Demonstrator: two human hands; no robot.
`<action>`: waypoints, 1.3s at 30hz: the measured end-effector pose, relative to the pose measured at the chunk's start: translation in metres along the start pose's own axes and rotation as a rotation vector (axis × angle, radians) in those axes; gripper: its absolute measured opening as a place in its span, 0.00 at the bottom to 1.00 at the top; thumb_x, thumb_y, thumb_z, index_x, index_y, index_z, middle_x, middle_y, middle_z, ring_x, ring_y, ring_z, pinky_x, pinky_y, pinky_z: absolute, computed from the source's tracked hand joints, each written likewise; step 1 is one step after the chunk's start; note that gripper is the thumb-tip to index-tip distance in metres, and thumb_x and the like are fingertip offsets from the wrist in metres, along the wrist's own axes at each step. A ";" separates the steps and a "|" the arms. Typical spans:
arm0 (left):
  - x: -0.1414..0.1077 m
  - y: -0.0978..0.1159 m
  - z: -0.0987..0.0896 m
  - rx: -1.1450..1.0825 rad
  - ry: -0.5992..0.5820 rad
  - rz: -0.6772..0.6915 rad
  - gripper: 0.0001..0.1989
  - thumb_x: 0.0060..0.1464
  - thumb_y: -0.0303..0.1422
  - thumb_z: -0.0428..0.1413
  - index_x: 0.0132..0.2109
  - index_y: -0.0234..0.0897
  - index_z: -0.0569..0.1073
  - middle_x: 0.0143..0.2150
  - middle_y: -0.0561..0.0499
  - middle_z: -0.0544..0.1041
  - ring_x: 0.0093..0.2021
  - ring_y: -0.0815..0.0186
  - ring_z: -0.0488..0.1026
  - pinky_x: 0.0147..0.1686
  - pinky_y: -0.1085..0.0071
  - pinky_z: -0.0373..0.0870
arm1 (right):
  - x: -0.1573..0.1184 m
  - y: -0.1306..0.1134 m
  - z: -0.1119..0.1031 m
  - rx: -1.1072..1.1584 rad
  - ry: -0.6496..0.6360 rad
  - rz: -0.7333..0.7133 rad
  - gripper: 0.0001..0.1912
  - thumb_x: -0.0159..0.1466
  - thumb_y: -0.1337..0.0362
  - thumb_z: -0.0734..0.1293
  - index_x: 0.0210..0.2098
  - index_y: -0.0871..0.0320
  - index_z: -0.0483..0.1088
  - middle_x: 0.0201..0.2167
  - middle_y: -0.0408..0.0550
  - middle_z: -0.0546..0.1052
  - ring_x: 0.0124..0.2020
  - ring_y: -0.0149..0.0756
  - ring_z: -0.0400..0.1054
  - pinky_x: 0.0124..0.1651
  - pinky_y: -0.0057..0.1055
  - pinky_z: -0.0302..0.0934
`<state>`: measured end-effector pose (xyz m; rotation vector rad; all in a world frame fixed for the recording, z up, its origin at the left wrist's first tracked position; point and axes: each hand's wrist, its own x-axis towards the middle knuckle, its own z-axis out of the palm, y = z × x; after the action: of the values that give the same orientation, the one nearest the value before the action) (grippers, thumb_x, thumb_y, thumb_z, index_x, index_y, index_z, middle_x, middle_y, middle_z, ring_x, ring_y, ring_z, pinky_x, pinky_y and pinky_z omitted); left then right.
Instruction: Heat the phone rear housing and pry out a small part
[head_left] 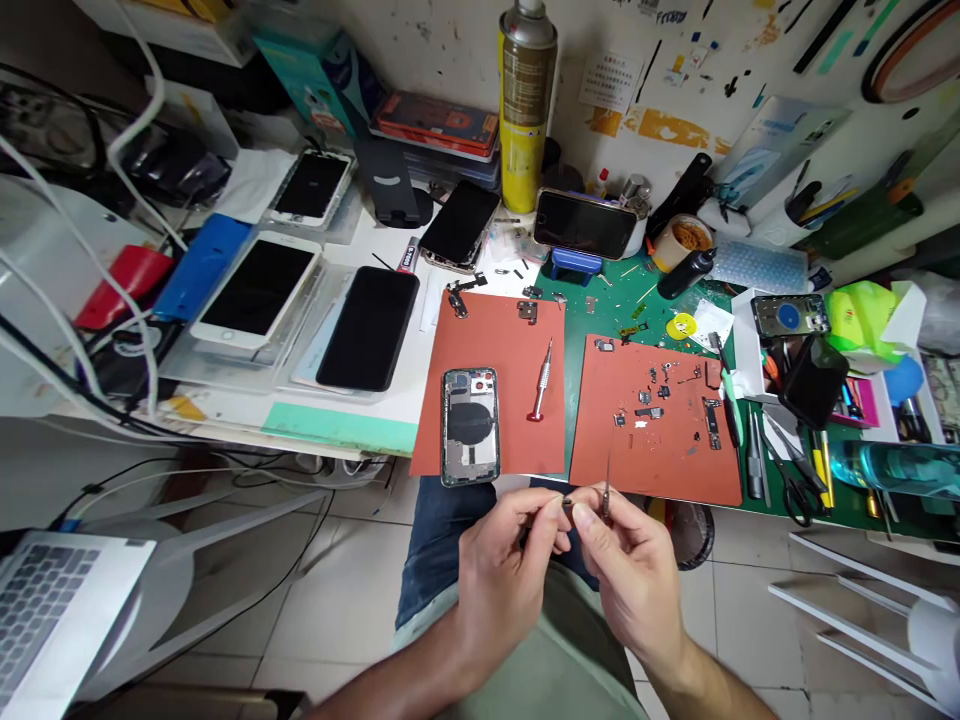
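Note:
Both hands meet in front of the bench edge, fingertips nearly touching. My left hand [510,555] is closed in a pinch on a small dark part [567,502]. My right hand [630,560] has its thumb and finger against the same spot and also grips a thin pointed tool [607,485], its tip upward. On the left brown mat [517,430] lie an opened phone housing [470,430] and a silver screwdriver [543,380] with a red end. Many tiny phone parts [649,411] are spread over the right brown mat [600,450].
Several phones, including a black one [367,328] and a white one [259,290], lie at the left. A yellow spray can [525,110] stands at the back. Scissors [795,480], tools and a blue bottle [885,468] are at the right.

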<state>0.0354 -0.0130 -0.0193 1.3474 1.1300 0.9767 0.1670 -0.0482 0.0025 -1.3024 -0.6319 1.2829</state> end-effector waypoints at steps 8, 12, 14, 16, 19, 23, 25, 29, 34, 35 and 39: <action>-0.015 -0.029 0.006 0.109 0.121 0.031 0.05 0.70 0.34 0.60 0.48 0.41 0.81 0.37 0.49 0.87 0.32 0.64 0.84 0.34 0.71 0.82 | -0.007 0.011 0.015 0.153 0.166 0.097 0.11 0.69 0.55 0.76 0.37 0.57 0.82 0.30 0.43 0.73 0.31 0.29 0.64 0.35 0.26 0.64; -0.014 -0.031 0.006 0.104 0.130 0.013 0.06 0.71 0.37 0.60 0.47 0.41 0.81 0.36 0.49 0.87 0.31 0.64 0.83 0.34 0.70 0.83 | -0.006 0.008 0.017 0.141 0.191 0.105 0.13 0.69 0.54 0.77 0.35 0.57 0.81 0.27 0.40 0.70 0.27 0.26 0.58 0.32 0.25 0.61; -0.014 -0.031 0.007 0.102 0.136 0.011 0.06 0.71 0.37 0.60 0.47 0.42 0.80 0.36 0.49 0.87 0.31 0.64 0.84 0.35 0.69 0.83 | -0.005 0.007 0.018 0.144 0.197 0.105 0.13 0.68 0.54 0.77 0.35 0.57 0.81 0.26 0.40 0.68 0.26 0.25 0.54 0.31 0.25 0.59; -0.014 -0.031 0.007 0.102 0.139 0.013 0.06 0.71 0.37 0.60 0.47 0.42 0.80 0.37 0.49 0.87 0.31 0.64 0.84 0.34 0.69 0.83 | -0.004 0.006 0.018 0.146 0.198 0.101 0.13 0.68 0.54 0.77 0.35 0.58 0.81 0.26 0.39 0.67 0.25 0.24 0.51 0.29 0.24 0.57; -0.013 -0.029 0.007 0.111 0.145 0.036 0.06 0.71 0.37 0.60 0.48 0.42 0.81 0.37 0.49 0.87 0.32 0.63 0.85 0.34 0.69 0.84 | -0.005 0.006 0.019 0.150 0.193 0.096 0.13 0.68 0.54 0.77 0.34 0.58 0.80 0.24 0.37 0.64 0.24 0.24 0.46 0.26 0.24 0.52; -0.012 -0.027 0.008 0.149 0.147 0.085 0.05 0.71 0.35 0.60 0.48 0.42 0.81 0.38 0.49 0.88 0.33 0.63 0.86 0.35 0.69 0.84 | -0.005 0.005 0.018 0.132 0.207 0.107 0.15 0.68 0.53 0.77 0.33 0.58 0.80 0.24 0.37 0.63 0.24 0.24 0.46 0.27 0.24 0.54; -0.011 -0.025 0.009 0.176 0.151 0.120 0.05 0.71 0.33 0.59 0.48 0.43 0.80 0.39 0.49 0.88 0.34 0.63 0.86 0.36 0.69 0.85 | -0.006 0.005 0.018 0.115 0.214 0.113 0.15 0.68 0.53 0.77 0.33 0.58 0.80 0.24 0.38 0.64 0.25 0.25 0.47 0.28 0.24 0.55; -0.008 -0.021 0.008 0.241 0.161 0.214 0.06 0.70 0.28 0.60 0.49 0.43 0.79 0.40 0.51 0.88 0.35 0.65 0.87 0.36 0.72 0.84 | -0.006 0.005 0.017 0.085 0.216 0.113 0.15 0.69 0.53 0.76 0.33 0.58 0.79 0.24 0.38 0.63 0.25 0.25 0.48 0.30 0.24 0.57; -0.005 -0.019 0.006 0.276 0.151 0.216 0.05 0.70 0.29 0.60 0.48 0.43 0.80 0.38 0.52 0.88 0.33 0.65 0.86 0.35 0.73 0.83 | -0.003 0.005 0.016 0.117 0.192 0.124 0.15 0.68 0.53 0.76 0.33 0.58 0.78 0.24 0.37 0.60 0.25 0.26 0.46 0.29 0.25 0.56; -0.005 -0.020 0.006 0.245 0.144 0.183 0.05 0.70 0.31 0.60 0.48 0.43 0.80 0.38 0.51 0.88 0.33 0.65 0.86 0.35 0.72 0.83 | -0.002 0.005 0.016 0.125 0.187 0.126 0.15 0.68 0.53 0.76 0.33 0.58 0.78 0.24 0.37 0.60 0.25 0.26 0.45 0.28 0.26 0.55; -0.007 -0.023 0.006 0.157 0.107 0.096 0.05 0.71 0.34 0.60 0.49 0.42 0.81 0.40 0.48 0.88 0.35 0.63 0.86 0.38 0.69 0.84 | 0.000 0.003 0.017 0.129 0.191 0.131 0.16 0.67 0.51 0.77 0.33 0.58 0.79 0.23 0.36 0.58 0.24 0.26 0.43 0.27 0.27 0.53</action>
<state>0.0373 -0.0215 -0.0424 1.5007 1.2537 1.0579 0.1504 -0.0432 0.0043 -1.3571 -0.3291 1.2644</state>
